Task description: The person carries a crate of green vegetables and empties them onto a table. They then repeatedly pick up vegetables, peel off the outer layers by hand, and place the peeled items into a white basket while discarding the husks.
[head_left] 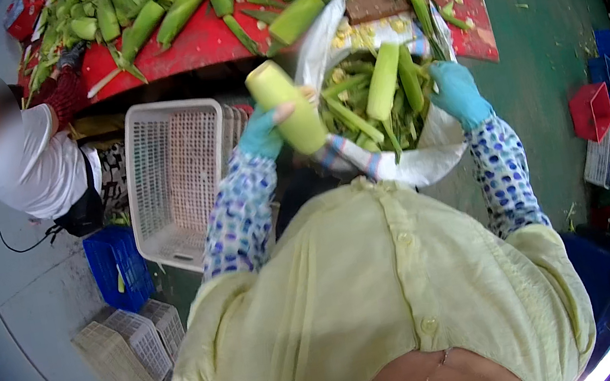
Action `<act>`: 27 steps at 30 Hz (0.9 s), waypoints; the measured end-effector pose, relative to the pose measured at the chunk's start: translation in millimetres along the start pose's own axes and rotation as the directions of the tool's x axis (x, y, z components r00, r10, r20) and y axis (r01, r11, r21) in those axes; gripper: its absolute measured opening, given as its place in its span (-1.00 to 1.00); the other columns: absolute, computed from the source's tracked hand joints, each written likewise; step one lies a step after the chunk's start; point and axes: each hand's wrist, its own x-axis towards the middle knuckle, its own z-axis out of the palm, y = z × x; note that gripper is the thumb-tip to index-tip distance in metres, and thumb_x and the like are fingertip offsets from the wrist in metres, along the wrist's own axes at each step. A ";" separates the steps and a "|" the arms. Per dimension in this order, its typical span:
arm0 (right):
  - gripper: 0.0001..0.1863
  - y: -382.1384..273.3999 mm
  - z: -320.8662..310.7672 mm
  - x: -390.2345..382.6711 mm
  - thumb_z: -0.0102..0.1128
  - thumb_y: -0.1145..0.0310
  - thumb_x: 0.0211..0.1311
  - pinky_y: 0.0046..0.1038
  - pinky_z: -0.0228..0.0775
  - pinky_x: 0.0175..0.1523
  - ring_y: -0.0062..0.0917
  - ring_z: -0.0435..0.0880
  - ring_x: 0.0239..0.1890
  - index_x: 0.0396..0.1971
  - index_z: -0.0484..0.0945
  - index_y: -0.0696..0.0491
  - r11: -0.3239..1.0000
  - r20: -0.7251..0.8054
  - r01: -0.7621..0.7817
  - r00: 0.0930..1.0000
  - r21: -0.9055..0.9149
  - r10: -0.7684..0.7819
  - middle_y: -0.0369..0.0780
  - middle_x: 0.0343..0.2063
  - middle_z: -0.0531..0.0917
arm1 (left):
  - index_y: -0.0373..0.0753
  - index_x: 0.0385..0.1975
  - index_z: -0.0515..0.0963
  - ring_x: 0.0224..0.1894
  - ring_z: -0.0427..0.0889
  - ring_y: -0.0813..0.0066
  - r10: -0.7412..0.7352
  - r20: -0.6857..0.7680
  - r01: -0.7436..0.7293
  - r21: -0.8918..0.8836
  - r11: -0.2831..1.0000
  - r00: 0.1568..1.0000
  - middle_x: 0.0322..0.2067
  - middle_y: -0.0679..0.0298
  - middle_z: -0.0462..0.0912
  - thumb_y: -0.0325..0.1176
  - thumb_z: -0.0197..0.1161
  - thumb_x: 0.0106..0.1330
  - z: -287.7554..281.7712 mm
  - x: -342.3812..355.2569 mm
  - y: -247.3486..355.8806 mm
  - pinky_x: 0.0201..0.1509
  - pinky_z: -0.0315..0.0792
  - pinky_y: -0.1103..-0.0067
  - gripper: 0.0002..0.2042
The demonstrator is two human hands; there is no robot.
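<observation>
My left hand [262, 133], in a teal glove with bare fingertips, is closed around a pale green ear of corn in its husk [288, 108], its ends cut flat. The ear tilts, upper end to the left, beside an open white sack [441, 154]. Inside the sack lie green husk scraps [366, 118] and a lighter green husk piece [383, 83] on top. At the sack's right rim is my right hand [461, 96], gloved the same way. Its fingers are curled; what they hold is too small or hidden to make out.
A red table [206, 45] ahead carries a heap of husked-on corn [184, 12]; a brown block [376, 0] lies at its edge. A white crate [181, 180] stands on my left, near a blue crate [119, 268]. Another person [43, 163] works at far left. Baskets, including a red one [591, 112], stand right.
</observation>
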 end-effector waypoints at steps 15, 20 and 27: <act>-0.37 -170.7 66.2 225.9 0.19 0.42 0.23 -0.21 0.32 0.36 -0.12 0.46 0.31 0.36 0.41 -0.01 0.948 -0.128 0.262 0.950 -0.179 -0.286 -0.10 0.27 0.51 | -0.40 0.23 0.38 -0.08 0.73 0.19 -0.002 -0.984 0.920 0.164 0.355 0.176 -0.03 -0.02 0.68 -0.10 0.67 -0.02 -401.8 -81.0 -55.4 0.05 0.63 0.39 -0.14; -0.35 -163.7 93.6 284.2 0.22 0.42 0.19 -0.21 0.28 0.41 -0.20 0.42 0.38 0.35 0.41 -0.03 0.858 0.122 0.338 0.941 -0.388 -0.316 -0.18 0.32 0.48 | -0.35 0.20 0.44 -0.02 0.71 0.26 0.014 -1.000 0.956 0.028 0.292 0.025 0.04 0.04 0.66 -0.19 0.61 0.08 -426.0 -52.1 -76.1 0.08 0.63 0.33 -0.29; -0.09 -197.2 45.8 271.3 0.60 0.41 -0.09 -0.23 0.38 0.37 -0.12 0.51 0.29 0.37 0.41 -0.04 0.845 -0.032 0.153 0.987 0.513 -0.159 -0.12 0.25 0.55 | -0.32 -0.05 0.54 -0.17 0.69 0.25 0.241 -0.936 0.375 0.327 0.868 0.258 -0.09 0.02 0.66 -0.26 0.20 0.49 -373.2 -54.0 9.8 0.03 0.64 0.36 -0.76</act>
